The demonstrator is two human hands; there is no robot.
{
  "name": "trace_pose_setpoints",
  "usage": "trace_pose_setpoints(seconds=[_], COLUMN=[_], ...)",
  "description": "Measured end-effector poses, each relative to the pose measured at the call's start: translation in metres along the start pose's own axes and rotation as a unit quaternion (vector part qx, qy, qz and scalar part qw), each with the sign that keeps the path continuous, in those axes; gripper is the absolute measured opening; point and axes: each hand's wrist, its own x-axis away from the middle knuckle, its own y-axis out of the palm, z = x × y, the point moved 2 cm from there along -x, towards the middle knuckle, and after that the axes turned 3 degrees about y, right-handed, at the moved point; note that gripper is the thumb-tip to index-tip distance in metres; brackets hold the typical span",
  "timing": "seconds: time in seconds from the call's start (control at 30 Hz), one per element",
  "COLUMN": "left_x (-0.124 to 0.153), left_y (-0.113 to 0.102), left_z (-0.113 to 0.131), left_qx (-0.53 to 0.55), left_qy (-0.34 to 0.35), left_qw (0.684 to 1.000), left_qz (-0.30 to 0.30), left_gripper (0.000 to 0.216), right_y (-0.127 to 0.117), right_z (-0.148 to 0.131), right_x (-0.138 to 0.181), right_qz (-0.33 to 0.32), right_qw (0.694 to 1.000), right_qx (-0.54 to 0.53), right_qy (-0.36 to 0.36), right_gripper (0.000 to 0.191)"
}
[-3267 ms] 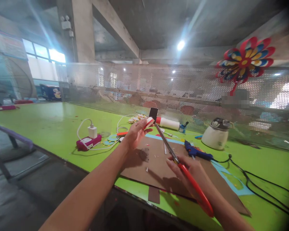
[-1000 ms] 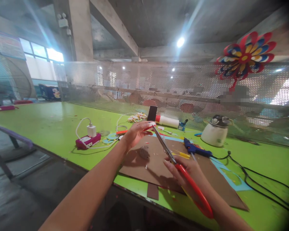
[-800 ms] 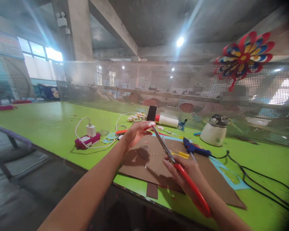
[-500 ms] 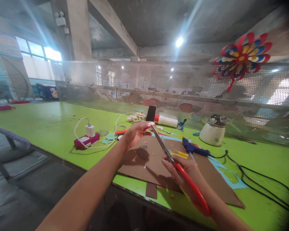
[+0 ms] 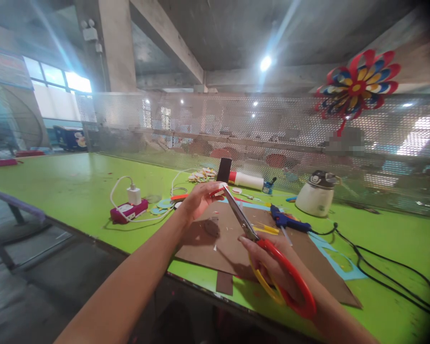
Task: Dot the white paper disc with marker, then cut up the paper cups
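White piece (image 5: 220,188), outline unclear, in left hand (image 5: 199,198)

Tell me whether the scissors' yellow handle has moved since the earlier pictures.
Yes: judged against the small brown strip, the yellow handle has swung left in view, toward the strip and away from the red handle.

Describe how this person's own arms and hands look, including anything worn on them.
The left forearm and right forearm are bare, with no sleeve in view. The left hand and right hand are ungloved. No watch, bracelet or ring can be seen, though some fingers are partly hidden.
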Motion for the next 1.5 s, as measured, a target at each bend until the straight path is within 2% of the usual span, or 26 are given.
trace_pose_setpoints(seconds=[0.17, 0.4, 0.6, 0.87, 1.07, 1.2, 1.3, 1.5], left_x=[0.001, 0.002, 0.0, -0.005, 0.001, 0.003, 0.005, 0.011], left_y=[0.003, 0.003, 0.002, -0.008, -0.002, 0.006, 0.009, 0.016], left_z=[0.002, 0.003, 0.001, 0.006, 0.017, 0.021, 0.024, 0.027], left_qx=[0.0, 0.003, 0.007, 0.034, 0.062, 0.053, 0.045, 0.026], left_qy=[0.004, -0.011, -0.012, 0.013, 0.003, 0.013, 0.028, 0.035], left_qw=[1.0, 1.0, 1.0, 0.999, 0.997, 0.997, 0.997, 0.997], left_qz=[0.0, -0.004, -0.003, 0.019, -0.035, -0.055, -0.06, -0.065], left_gripper=[0.035, 0.035, 0.037, 0.034, 0.05, 0.046, 0.045, 0.042], right_y=[0.002, -0.001, -0.001, -0.004, -0.011, -0.01, -0.007, -0.005], right_z=[-0.006, -0.008, -0.005, -0.007, -0.003, -0.001, 0.003, 0.017], right_x=[0.0, 0.003, 0.001, 0.003, 0.0, 0.0, -0.002, -0.009], right_qz=[0.052, 0.017, 0.005, -0.023, 0.037, 0.058, 0.066, 0.128], right_qw=[0.997, 0.996, 1.0, 1.0, 0.999, 0.997, 0.993, 0.974], right_qx=[0.05, 0.07, 0.022, 0.015, 0.02, 0.029, 0.075, 0.154], right_qy=[-0.038, -0.05, -0.02, -0.011, -0.023, -0.038, -0.061, -0.103], right_gripper=[0.037, 0.041, 0.041, 0.04, 0.048, 0.052, 0.048, 0.042])
